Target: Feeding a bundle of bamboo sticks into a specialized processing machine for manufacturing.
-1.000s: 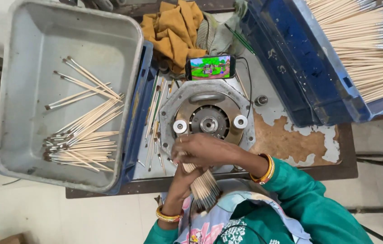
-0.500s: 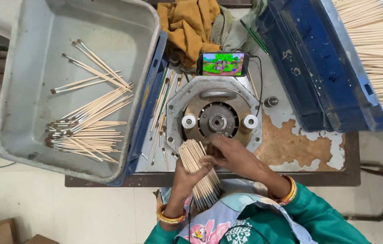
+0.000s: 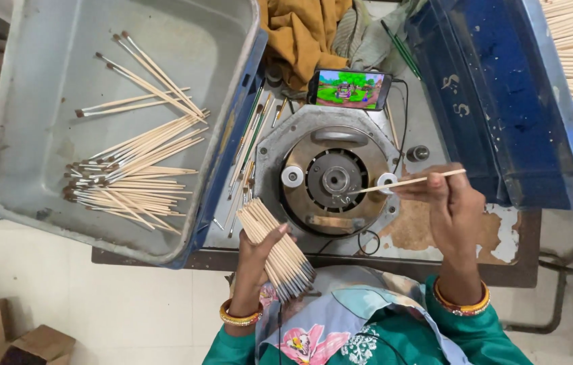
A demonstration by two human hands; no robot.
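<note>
- My left hand is wrapped around a thick bundle of sticks, held slanted at the near edge of the desk, the dark-tipped ends pointing back toward my body.
- My right hand pinches a single stick between thumb and fingers, lying nearly level, its left end reaching the middle of the round machine.
- That machine sits in the centre of the desk, with a small white roller on each side of its hub; the stick crosses the right-hand roller.
- To do this well I judge the stick should stay flat and aimed straight at the hub, gripped lightly near its right end so my fingers stay off the rollers.
- The bundle is best kept tight, so that no stick slips out.
- The grey tray to the left holds finished sticks with dark tips, some in a heap, a few loose farther back.
- The blue crate to the right carries plain sticks along its far right side.
- A phone with a bright screen leans just beyond the machine, in front of a mustard cloth.
</note>
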